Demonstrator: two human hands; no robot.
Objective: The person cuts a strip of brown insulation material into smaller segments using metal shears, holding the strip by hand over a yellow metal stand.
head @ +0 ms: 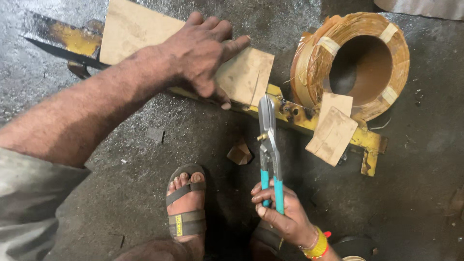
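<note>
Teal-handled metal snips (269, 145) stand upright in the right hand (280, 212), whose fingers are clamped around the handles; the blades are closed, with their tip at the lower edge of the brown board (241, 75). Farther away, the left hand (205, 48) lies flat and spread on this board, over the yellow metal bar (309, 121). At the bar's right end rests a taped wire coil (353, 58), its hollow centre holding nothing, with two cut board pieces (332, 130) leaning before it.

Single head-worn view, looking steeply down, close over the dark floor (145, 159)
</note>
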